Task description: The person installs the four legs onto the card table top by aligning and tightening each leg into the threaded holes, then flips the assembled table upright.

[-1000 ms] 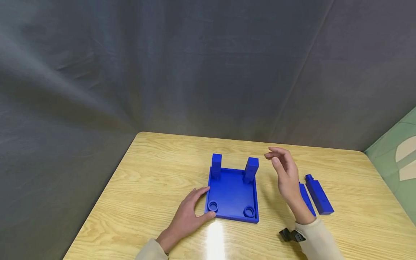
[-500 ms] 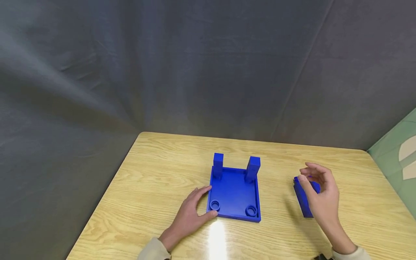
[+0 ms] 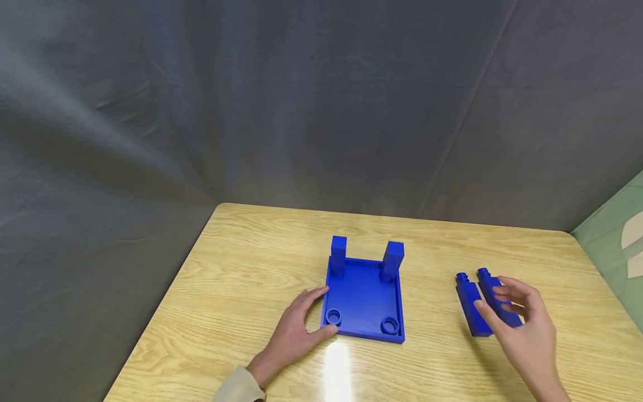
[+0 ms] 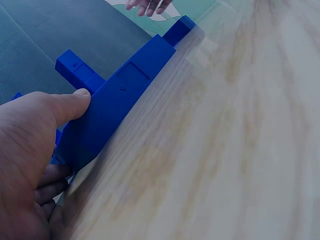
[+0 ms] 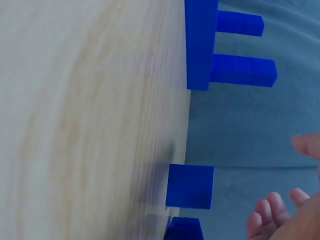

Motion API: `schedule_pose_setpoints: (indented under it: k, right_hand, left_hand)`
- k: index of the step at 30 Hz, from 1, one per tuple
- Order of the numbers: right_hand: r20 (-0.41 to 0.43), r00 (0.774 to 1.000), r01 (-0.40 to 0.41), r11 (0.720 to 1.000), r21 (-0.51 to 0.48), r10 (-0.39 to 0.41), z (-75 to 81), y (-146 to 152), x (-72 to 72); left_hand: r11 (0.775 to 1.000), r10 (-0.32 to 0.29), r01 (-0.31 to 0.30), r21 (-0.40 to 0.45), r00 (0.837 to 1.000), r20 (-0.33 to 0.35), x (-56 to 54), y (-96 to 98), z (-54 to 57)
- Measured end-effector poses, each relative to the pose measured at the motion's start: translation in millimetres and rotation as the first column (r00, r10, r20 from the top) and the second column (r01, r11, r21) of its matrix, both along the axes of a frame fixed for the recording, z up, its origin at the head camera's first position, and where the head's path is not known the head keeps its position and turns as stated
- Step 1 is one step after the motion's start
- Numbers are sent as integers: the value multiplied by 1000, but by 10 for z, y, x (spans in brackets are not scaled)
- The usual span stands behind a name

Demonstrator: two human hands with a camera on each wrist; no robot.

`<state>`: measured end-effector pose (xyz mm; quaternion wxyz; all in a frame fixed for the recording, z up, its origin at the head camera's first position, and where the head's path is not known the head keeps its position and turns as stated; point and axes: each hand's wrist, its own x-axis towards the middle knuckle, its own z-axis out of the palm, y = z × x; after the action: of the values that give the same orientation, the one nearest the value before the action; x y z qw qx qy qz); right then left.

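Note:
A square blue tray-like base (image 3: pixel 361 298) with a raised rim lies on the table. Two blue legs (image 3: pixel 339 252) stand upright in its far corners; round sockets (image 3: pixel 389 325) show in the near corners. My left hand (image 3: pixel 295 328) holds the near-left corner, thumb on the front edge and fingers at the left side. Off to the right lie two loose blue legs, a nearer-left one (image 3: pixel 472 310) and a right one (image 3: pixel 486 286), their threaded ends pointing away. Over them hovers my right hand (image 3: pixel 529 335), fingers loosely curved and holding nothing; it partly covers the right leg.
The light wood table (image 3: pixel 241 268) has its far edge against a dark grey curtain (image 3: pixel 321 111). A green panel (image 3: pixel 618 240) stands beyond the right edge. Bare wood lies between the base and the loose legs.
My right hand has moved right and toward me, from beside the base to over the loose legs. My left hand keeps its place at the base's corner.

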<state>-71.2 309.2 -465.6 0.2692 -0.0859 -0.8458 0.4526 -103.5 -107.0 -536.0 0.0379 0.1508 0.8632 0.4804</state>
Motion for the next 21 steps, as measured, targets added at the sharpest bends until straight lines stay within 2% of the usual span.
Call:
schedule_pose_setpoints:
  k: [3,6,12,21]
  right_hand:
    - [75,997,-13,999,40,10,-38,61,19]
    - [137,989,-69,990,120,52,-99,120,34]
    - [200,973,-173,936,305,115,-198,203,3]
    - [277,956,-208,880,427,91,-215,154,17]
  left_hand:
    - [1000,1,-1,-1,1000,-6,0,2,3]
    - [1000,1,-1,-1,1000,-11,5,2,3]
    - [1000,2,-2,2,1000,-10,12,7,9]
    - [1000,-1,1,-7,1000,-16,8,11,21]
